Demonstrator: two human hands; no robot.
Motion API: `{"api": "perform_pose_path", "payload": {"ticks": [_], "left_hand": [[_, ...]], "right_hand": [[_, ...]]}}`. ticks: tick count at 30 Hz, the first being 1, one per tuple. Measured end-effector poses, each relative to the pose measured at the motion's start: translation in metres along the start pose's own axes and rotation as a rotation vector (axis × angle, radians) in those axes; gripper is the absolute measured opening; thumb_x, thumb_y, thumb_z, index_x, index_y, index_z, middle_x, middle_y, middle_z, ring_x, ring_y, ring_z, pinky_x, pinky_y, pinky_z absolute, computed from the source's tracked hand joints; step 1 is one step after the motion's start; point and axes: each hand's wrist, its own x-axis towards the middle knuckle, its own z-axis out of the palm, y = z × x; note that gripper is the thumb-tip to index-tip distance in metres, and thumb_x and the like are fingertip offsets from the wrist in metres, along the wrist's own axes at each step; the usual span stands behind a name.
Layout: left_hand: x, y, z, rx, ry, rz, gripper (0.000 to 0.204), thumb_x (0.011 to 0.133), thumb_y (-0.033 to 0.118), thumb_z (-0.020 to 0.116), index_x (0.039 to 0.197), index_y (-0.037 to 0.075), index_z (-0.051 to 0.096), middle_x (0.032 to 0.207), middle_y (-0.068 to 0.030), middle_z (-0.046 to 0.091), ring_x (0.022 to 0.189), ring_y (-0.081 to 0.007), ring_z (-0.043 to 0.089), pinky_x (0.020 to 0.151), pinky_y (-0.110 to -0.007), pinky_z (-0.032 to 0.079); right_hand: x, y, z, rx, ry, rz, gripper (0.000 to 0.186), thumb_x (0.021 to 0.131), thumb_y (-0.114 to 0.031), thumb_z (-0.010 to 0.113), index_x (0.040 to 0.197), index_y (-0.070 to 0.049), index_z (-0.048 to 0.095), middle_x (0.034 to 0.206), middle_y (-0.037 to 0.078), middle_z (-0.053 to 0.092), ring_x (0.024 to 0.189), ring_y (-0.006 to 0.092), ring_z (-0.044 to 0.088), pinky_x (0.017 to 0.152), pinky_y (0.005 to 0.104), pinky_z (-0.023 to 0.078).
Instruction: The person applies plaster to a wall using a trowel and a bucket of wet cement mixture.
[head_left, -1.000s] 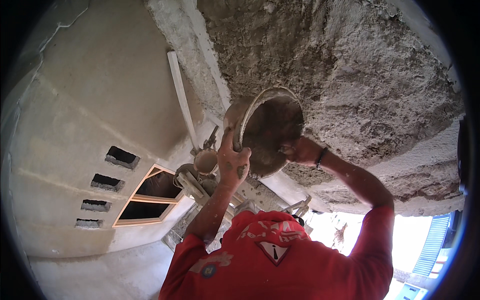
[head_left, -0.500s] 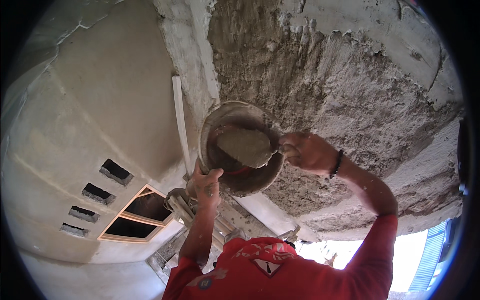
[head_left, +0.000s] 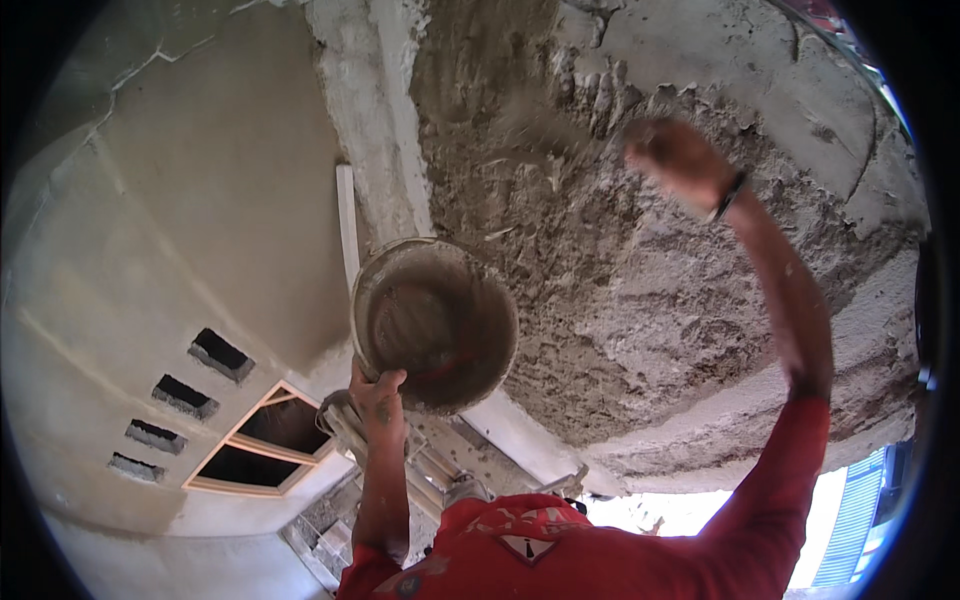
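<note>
My left hand (head_left: 382,405) grips the rim of a mortar-smeared round bucket (head_left: 430,320) at lower centre, tipped so that its dirty inside shows, with little visible in it. My right hand (head_left: 678,162), blurred and with a dark band at the wrist, is raised at upper right, closed on a trowel (head_left: 545,130). The trowel's blade is a faint smear over the rough, mortar-covered surface (head_left: 610,340), which has wet lumps and ridges near its top. I cannot make out whether mortar is on the blade.
A pale plastered wall (head_left: 170,250) at left has several dark openings (head_left: 220,355) and a wooden window frame (head_left: 270,450). A white batten (head_left: 346,220) stands along the wall's edge. Timber planks (head_left: 345,430) lie behind my left hand. Bright daylight shows at lower right.
My right hand has lifted the trowel, which was loaded with mortar inside the bucket, up and to the right out of it. My left hand and the bucket have shifted left and lower in view.
</note>
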Motion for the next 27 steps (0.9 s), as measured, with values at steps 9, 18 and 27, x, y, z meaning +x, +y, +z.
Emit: {"api": "perform_pose_path", "payload": {"ticks": [9,18,27], "left_hand": [[-0.01,-0.022,0.004,0.143,-0.039,0.055,0.038,0.068,0.008,0.056,0.105,-0.004,0.06,0.099,-0.0114,0.062,0.092,-0.0221,0.059,0.086,-0.034,0.047],[-0.032,-0.026,0.033,0.134,-0.16,0.002,0.05,0.073,0.007,0.055,0.121,-0.006,0.051,0.107,-0.0086,0.061,0.093,-0.0167,0.059,0.089,-0.027,0.046],[-0.049,-0.035,0.051,0.251,0.04,0.039,0.054,0.074,0.001,0.054,0.127,-0.007,0.046,0.112,-0.012,0.059,0.098,-0.0182,0.058,0.091,-0.027,0.044]], "right_hand": [[-0.052,-0.043,-0.038,-0.061,0.107,0.056,0.026,0.098,-0.024,0.051,0.114,-0.007,0.061,0.083,0.007,0.064,0.055,0.0077,0.052,0.048,0.0238,0.05],[-0.14,-0.005,0.149,0.495,-0.735,0.389,0.025,0.09,-0.015,0.06,0.112,-0.003,0.054,0.082,0.011,0.061,0.064,0.0166,0.062,0.053,0.0269,0.054],[-0.163,-0.025,0.245,1.402,-0.497,0.763,0.032,0.091,-0.013,0.056,0.117,0.0,0.044,0.082,0.011,0.056,0.059,0.0207,0.063,0.05,0.0371,0.057]]}}
